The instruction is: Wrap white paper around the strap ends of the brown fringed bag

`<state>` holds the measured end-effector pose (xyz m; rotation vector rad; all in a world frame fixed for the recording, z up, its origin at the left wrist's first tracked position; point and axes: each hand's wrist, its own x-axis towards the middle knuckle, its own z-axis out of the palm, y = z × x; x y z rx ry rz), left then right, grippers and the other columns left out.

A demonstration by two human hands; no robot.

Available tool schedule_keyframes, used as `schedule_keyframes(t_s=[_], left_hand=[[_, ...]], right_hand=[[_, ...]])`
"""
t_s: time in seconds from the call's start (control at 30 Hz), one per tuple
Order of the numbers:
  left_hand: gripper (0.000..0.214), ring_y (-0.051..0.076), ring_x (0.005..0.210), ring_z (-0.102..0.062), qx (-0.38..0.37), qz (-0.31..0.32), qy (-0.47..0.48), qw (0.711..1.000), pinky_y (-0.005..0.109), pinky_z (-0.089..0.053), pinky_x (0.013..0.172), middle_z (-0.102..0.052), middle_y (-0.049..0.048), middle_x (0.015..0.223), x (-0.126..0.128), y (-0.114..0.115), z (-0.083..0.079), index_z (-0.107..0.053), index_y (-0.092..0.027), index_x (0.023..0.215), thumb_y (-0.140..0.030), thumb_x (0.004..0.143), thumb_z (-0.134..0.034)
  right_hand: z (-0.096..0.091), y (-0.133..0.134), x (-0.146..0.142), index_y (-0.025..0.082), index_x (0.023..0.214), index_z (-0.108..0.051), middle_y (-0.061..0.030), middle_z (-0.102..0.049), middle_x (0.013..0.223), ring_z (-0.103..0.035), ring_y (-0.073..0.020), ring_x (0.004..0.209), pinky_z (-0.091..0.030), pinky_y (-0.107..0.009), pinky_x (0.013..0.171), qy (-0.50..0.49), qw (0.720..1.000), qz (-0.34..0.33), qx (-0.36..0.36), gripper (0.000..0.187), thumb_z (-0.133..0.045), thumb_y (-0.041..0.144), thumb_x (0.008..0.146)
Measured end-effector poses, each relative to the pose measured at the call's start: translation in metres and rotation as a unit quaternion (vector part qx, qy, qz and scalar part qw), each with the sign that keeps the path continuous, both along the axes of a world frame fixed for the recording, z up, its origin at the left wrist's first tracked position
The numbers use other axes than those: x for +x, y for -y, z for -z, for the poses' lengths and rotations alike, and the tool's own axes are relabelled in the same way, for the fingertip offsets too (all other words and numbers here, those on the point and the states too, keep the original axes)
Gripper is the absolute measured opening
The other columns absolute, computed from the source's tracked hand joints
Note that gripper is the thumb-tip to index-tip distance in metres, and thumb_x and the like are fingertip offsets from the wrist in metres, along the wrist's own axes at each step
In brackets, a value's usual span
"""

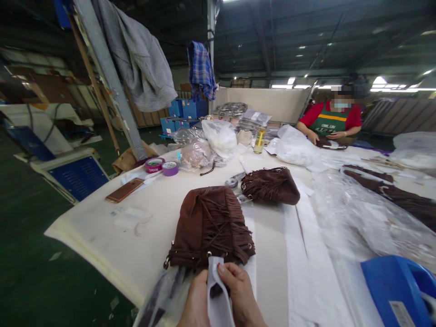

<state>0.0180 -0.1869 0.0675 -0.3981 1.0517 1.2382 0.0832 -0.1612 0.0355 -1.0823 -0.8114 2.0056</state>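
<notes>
A brown fringed suede bag point(211, 225) lies on the white table point(143, 213) right in front of me, its drawstring mouth towards me. My left hand point(195, 299) and my right hand point(240, 293) meet at the bottom edge of the view. Both pinch a white strip of paper or fabric point(218, 295) that runs up between them to the bag's mouth. A second brown fringed bag point(270, 185) lies a little farther back.
Clear plastic bags point(361, 218) and more brown pieces lie to the right. A blue bin point(398, 286) stands at the near right. Tape rolls point(161, 166) and a phone point(124, 190) sit at the left. A person in a green apron point(332, 122) works at the far side.
</notes>
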Motion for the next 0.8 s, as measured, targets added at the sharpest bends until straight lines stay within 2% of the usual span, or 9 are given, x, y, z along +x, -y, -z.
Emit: schedule_keyframes(t_s=[0.1,0.2,0.27,0.37,0.4,0.5,0.63,0.8], left_hand=[[0.026,0.018,0.041,-0.055,-0.003,0.013,0.012,1.000,0.029,-0.047,0.049,-0.061,0.0062,0.052,0.005,0.001,-0.011,-0.064,-0.008,0.077,-0.028,0.083,-0.048],[0.029,0.016,0.038,-0.052,0.007,0.029,0.015,0.999,0.028,-0.043,0.046,-0.062,0.0073,0.054,0.000,0.017,-0.009,-0.064,-0.007,0.078,-0.030,0.085,-0.048],[0.035,0.019,0.045,-0.057,0.071,0.050,0.011,0.996,0.027,-0.043,0.047,-0.064,0.0084,0.060,-0.008,0.035,-0.002,-0.065,-0.009,0.082,-0.043,0.079,-0.058],[0.054,0.022,0.055,-0.061,0.155,0.101,-0.023,0.982,0.026,-0.042,0.051,-0.065,0.0085,0.064,-0.017,0.057,0.009,-0.066,-0.011,0.084,-0.057,0.057,-0.075],[0.058,0.022,0.055,-0.061,0.154,0.117,-0.034,0.981,0.026,-0.042,0.050,-0.065,0.0087,0.064,-0.018,0.061,0.011,-0.066,-0.011,0.085,-0.060,0.055,-0.075],[0.064,0.022,0.055,-0.060,0.127,0.133,-0.060,0.981,0.027,-0.040,0.049,-0.064,0.0086,0.062,-0.014,0.060,0.010,-0.065,-0.011,0.088,-0.068,0.057,-0.067],[0.048,0.019,0.055,-0.058,0.147,0.068,-0.189,0.968,0.025,-0.041,0.050,-0.061,0.0040,0.058,-0.003,0.050,0.010,-0.064,-0.012,0.079,-0.052,0.056,-0.077],[0.037,0.019,0.052,-0.055,0.117,0.051,-0.376,0.918,0.025,-0.040,0.048,-0.055,0.0004,0.049,0.004,0.049,0.019,-0.063,-0.014,0.074,-0.048,0.063,-0.072]], right_hand=[[-0.008,-0.004,0.007,0.014,0.056,-0.054,0.0038,-0.049,0.047,-0.040,-0.0069,0.044,-0.030,-0.020,0.045,0.013,0.999,-0.023,0.028,0.047,-0.076,0.054,0.050],[-0.014,-0.005,0.015,0.014,0.059,-0.055,0.0053,-0.045,0.042,-0.035,-0.0063,0.037,-0.024,-0.020,0.038,0.022,0.998,-0.055,0.027,0.044,-0.074,0.054,0.057],[-0.014,0.001,0.020,0.015,0.064,-0.056,0.0053,-0.045,0.043,-0.035,-0.0068,0.036,-0.023,-0.020,0.037,0.028,0.996,-0.068,0.043,0.047,-0.068,0.059,0.061],[-0.012,0.017,0.027,0.016,0.069,-0.054,0.0054,-0.044,0.047,-0.038,-0.0075,0.040,-0.026,-0.020,0.039,0.024,0.994,-0.085,0.067,0.050,-0.060,0.066,0.066],[-0.012,0.023,0.029,0.017,0.069,-0.053,0.0061,-0.042,0.046,-0.037,-0.0076,0.040,-0.026,-0.020,0.039,0.017,0.994,-0.089,0.056,0.051,-0.058,0.068,0.067],[-0.015,0.036,0.029,0.019,0.067,-0.049,0.0077,-0.037,0.044,-0.032,-0.0075,0.037,-0.026,-0.021,0.039,-0.006,0.997,-0.080,0.017,0.051,-0.057,0.070,0.066],[-0.020,0.040,0.024,0.018,0.066,-0.049,0.0075,-0.036,0.048,-0.029,-0.0063,0.041,-0.022,-0.020,0.039,-0.017,0.998,-0.053,0.032,0.051,-0.063,0.067,0.062],[-0.007,0.040,0.017,0.018,0.066,-0.051,0.0069,-0.037,0.048,-0.031,-0.0072,0.043,-0.023,-0.020,0.042,-0.012,0.999,-0.025,0.039,0.052,-0.061,0.068,0.063]])
